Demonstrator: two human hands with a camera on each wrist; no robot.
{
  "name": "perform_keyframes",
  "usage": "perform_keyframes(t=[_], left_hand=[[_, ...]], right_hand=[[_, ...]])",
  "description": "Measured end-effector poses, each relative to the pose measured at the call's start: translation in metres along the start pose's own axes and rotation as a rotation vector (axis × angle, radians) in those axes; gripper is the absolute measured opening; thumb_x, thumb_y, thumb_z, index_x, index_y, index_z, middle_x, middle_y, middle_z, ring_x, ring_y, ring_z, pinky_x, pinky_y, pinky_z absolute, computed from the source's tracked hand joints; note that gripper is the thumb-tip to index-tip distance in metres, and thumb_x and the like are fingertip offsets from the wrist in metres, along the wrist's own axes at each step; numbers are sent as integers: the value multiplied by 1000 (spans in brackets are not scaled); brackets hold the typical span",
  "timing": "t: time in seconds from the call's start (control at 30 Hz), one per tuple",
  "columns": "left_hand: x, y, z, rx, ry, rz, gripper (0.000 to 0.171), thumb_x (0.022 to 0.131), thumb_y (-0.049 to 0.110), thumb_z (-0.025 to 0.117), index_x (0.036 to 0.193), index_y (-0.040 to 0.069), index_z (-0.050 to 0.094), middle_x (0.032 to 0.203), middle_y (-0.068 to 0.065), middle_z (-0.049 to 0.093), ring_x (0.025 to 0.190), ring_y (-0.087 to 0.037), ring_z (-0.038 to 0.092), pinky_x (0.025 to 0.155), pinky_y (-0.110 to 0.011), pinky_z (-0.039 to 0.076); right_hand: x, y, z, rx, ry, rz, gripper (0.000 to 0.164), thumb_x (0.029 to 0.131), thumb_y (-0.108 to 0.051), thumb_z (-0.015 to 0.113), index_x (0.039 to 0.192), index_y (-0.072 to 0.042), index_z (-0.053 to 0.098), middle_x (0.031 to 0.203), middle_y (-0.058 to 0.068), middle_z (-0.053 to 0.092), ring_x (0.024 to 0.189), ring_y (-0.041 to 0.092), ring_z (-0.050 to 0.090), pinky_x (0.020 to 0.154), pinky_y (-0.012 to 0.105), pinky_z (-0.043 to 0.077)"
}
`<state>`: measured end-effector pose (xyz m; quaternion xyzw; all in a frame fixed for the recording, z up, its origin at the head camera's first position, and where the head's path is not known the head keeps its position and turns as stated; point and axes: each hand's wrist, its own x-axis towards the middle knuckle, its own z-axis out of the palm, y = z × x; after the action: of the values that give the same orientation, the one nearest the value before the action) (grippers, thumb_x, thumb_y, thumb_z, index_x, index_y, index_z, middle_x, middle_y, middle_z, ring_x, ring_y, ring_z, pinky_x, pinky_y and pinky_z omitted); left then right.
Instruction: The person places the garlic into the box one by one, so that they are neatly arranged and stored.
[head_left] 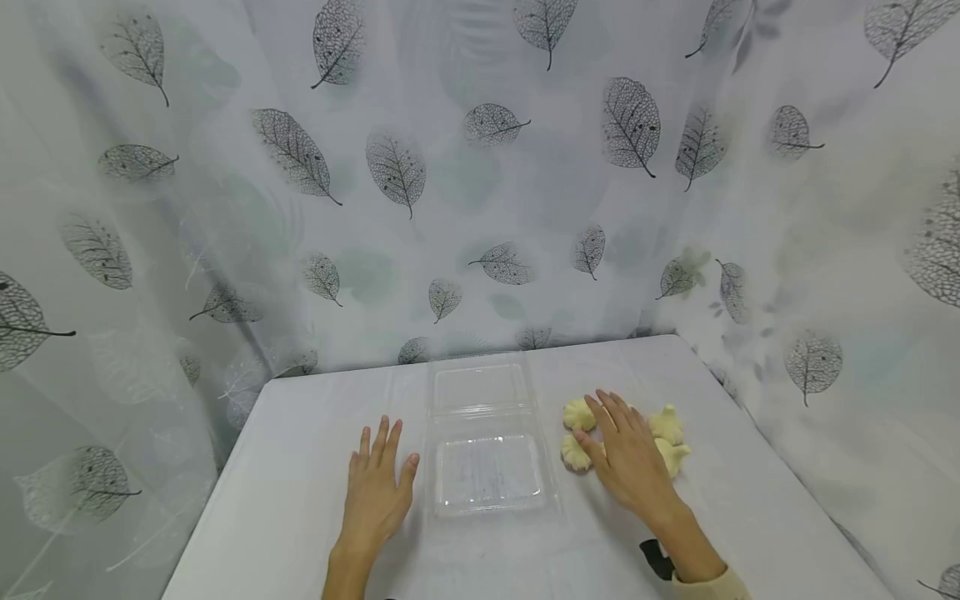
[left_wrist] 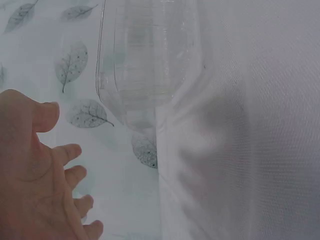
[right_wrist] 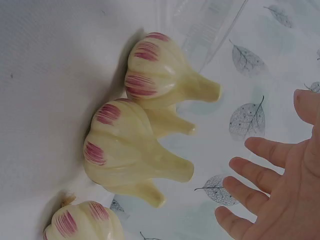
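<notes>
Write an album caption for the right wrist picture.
A right hand near pale, pink-streaked garlic bulbs, a clear container beyond.

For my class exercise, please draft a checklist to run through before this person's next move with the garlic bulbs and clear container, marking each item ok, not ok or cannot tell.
1. Container opened: ok; its lid is folded back from the base.
2. Garlic bulbs near a hand: ok; they lie right of the container, around and beneath the right hand.
3. Right hand free: ok; its fingers are spread and grip no bulb.
4. Left hand free: ok; it holds nothing.
5. Container steadied by a hand: not ok; the left hand is beside it, not touching.
6. Exact bulb count: cannot tell; the right hand partly covers the group.
</notes>
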<state>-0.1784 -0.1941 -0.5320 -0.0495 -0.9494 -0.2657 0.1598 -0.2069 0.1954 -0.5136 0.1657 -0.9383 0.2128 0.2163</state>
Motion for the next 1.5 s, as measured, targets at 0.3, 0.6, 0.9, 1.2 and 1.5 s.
perform_keyframes(t=[0.3, 0.6, 0.9, 1.2, 1.5], left_hand=[[0, 4, 4, -51, -19, -14, 65, 111, 44, 44, 164, 7, 32, 171, -16, 24, 158, -45, 10, 125, -73, 14], [1, 11, 4, -190, -28, -24, 64, 110, 37, 48, 163, 5, 31, 170, -18, 25, 157, -48, 12, 124, -75, 14], [4, 10, 14, -344, -32, -61, 61, 112, 28, 46, 164, 5, 25, 171, -19, 22, 157, -48, 12, 124, -73, 17], [6, 12, 20, -560, -127, -167, 65, 111, 21, 48, 168, 14, 18, 173, -13, 15, 159, -39, 11, 128, -66, 13], [7, 16, 31, -765, -106, -238, 64, 108, 8, 50, 166, 9, 22, 172, -20, 17, 157, -45, 16, 128, -62, 20]], right_hand=[[0, -4, 3, 31, 44, 4, 57, 104, -42, 62, 149, -6, 55, 148, 19, 54, 139, 41, 45, 115, 65, 38], [-1, -8, 5, 46, 98, 10, 60, 89, -36, 83, 137, -6, 65, 136, 17, 61, 129, 38, 53, 104, 64, 49], [-1, -13, 10, 105, 136, 38, 42, 80, -18, 92, 116, -3, 76, 119, 14, 68, 113, 33, 60, 82, 46, 60], [-3, -12, 18, 91, 167, 48, 37, 77, -9, 93, 110, -5, 78, 114, 15, 70, 109, 36, 65, 76, 47, 61], [-1, -10, 22, 80, 164, 56, 35, 74, -7, 94, 106, -5, 79, 106, 13, 71, 89, 27, 68, 66, 41, 59]])
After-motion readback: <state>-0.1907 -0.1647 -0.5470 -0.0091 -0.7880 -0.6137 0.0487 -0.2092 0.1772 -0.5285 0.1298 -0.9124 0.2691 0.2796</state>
